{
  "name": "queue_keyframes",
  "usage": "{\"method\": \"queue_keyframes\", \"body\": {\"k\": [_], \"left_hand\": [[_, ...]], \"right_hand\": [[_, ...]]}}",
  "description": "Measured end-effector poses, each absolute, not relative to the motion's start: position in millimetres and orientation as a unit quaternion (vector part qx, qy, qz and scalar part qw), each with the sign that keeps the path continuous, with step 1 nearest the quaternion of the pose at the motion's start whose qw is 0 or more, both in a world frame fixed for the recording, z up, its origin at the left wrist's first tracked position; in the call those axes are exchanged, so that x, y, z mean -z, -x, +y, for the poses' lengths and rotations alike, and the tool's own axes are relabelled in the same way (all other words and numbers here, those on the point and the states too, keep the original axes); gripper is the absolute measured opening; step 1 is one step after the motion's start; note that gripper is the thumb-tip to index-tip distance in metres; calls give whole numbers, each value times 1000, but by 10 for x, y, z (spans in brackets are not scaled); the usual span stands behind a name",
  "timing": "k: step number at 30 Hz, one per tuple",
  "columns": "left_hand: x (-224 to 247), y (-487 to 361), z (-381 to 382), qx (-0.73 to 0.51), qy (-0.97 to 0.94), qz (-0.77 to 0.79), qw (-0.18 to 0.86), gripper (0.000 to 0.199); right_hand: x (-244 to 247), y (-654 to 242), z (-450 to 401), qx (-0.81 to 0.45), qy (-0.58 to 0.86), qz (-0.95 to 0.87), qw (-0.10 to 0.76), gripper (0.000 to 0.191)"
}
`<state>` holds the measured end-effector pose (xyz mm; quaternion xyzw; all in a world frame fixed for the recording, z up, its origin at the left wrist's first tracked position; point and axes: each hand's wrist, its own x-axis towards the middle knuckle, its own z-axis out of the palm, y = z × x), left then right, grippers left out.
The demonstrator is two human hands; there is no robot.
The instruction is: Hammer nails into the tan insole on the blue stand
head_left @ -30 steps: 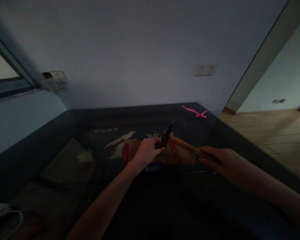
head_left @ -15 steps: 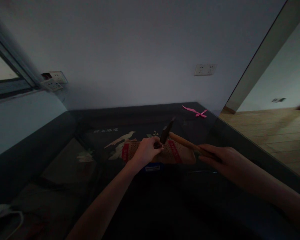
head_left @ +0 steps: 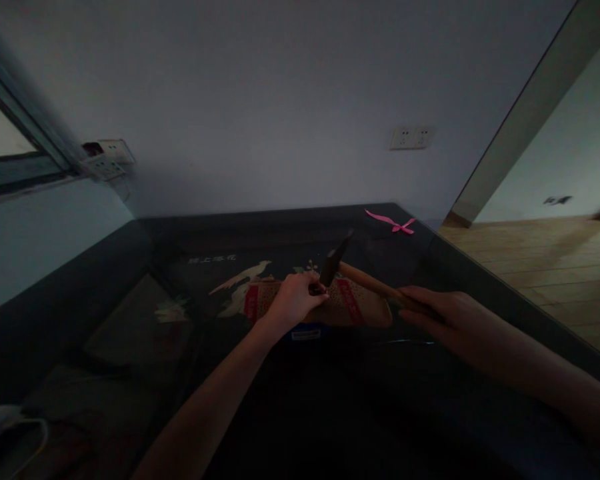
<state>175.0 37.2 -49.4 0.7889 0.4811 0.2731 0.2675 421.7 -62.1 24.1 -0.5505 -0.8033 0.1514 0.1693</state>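
Note:
My right hand [head_left: 437, 310] grips the wooden handle of a hammer [head_left: 367, 279], and the dark head reaches left over my left fingertips. My left hand [head_left: 295, 297] is closed in a pinch above a long tan speckled piece with red bands [head_left: 377, 312]. Whatever sits between those fingertips is too dark and small to make out. The tan piece lies crosswise on the dark table. Directly in front of it, below my left hand, is a blue item with a pale label [head_left: 306, 333].
The dark glossy table [head_left: 280, 227] carries a printed bird picture [head_left: 245, 275] and stands against a wall. A pink ribbon [head_left: 399, 227] lies near the far right corner. A white object with a cord or loop [head_left: 5, 423] is at lower left. Sockets [head_left: 412, 138] are on the wall.
Almost nothing differs. The hammer head stays close over my left fingertips, and the small shift of the whole picture comes from the camera.

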Motion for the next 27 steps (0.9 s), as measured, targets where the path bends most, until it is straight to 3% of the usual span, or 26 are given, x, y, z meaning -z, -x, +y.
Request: {"method": "queue_keyframes", "body": {"k": [8,27], "left_hand": [[496,-1751,375,-284,-792,475,257,2],[543,-1682,445,-298,-786,452,297,8]], "right_hand": [[-205,-4233,-658,-161,560,-784,214,26],[-131,-4174,-646,-188,557,-786,191,24]]}}
